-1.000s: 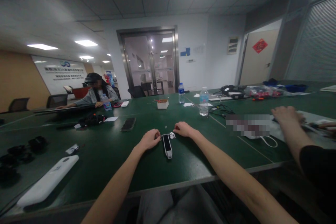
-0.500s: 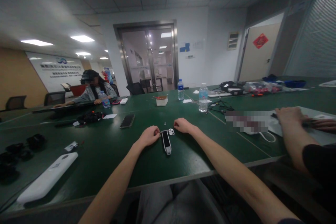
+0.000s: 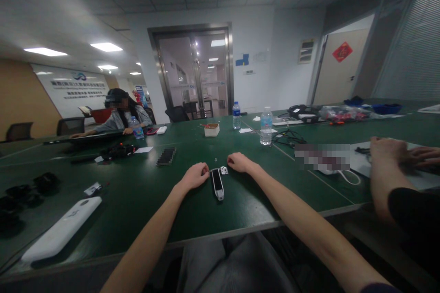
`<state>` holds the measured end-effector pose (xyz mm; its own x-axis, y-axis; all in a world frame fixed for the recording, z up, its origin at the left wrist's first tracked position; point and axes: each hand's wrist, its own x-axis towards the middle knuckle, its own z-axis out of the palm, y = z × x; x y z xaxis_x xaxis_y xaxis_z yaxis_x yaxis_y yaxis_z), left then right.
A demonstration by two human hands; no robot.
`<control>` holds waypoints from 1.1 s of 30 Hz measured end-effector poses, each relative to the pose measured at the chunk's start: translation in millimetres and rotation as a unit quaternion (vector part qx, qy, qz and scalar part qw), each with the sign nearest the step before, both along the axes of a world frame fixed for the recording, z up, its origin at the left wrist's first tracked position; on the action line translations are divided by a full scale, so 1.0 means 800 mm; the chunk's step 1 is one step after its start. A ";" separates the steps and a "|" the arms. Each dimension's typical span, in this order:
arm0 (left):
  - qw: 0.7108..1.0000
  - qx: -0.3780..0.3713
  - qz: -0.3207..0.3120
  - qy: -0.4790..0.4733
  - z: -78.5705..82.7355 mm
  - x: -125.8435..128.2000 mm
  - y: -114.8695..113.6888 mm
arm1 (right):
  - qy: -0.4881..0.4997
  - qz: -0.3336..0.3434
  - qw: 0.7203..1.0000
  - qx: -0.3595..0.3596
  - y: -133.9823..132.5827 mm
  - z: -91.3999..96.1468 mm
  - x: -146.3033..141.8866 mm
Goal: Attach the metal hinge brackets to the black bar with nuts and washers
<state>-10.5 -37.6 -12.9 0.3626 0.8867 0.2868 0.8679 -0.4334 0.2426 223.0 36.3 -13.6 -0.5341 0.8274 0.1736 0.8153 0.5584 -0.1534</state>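
Observation:
A slim device [image 3: 217,183] with a black face and pale frame lies lengthwise on the green table between my hands. Against its upper right side is a small white plate [image 3: 224,170] with dark spots. My left hand [image 3: 195,175] rests by the device's upper left corner, fingers curled closed; whatever they may hold is hidden. Just beyond the white plate, my right hand [image 3: 239,163] lies on the table with its fingers bent inward, their contents hidden too. A tiny pale piece [image 3: 216,160] sits beyond the device, between both hands.
A white oblong case [image 3: 63,229] lies at left, a dark blurred-out slab [image 3: 166,156] left of my hands. Bottles [image 3: 266,126] and a small box [image 3: 211,130] stand farther back. At right are a co-worker's hands [image 3: 388,151]; another person [image 3: 122,110] sits far left.
Both my hands and the device stay in place; the view has shifted slightly. The co-worker's near hand at right has moved a little rightward.

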 end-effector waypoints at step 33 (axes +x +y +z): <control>1.000 -0.015 0.004 0.004 -0.004 0.003 0.006 | -0.025 0.012 1.000 0.001 0.003 -0.003 -0.004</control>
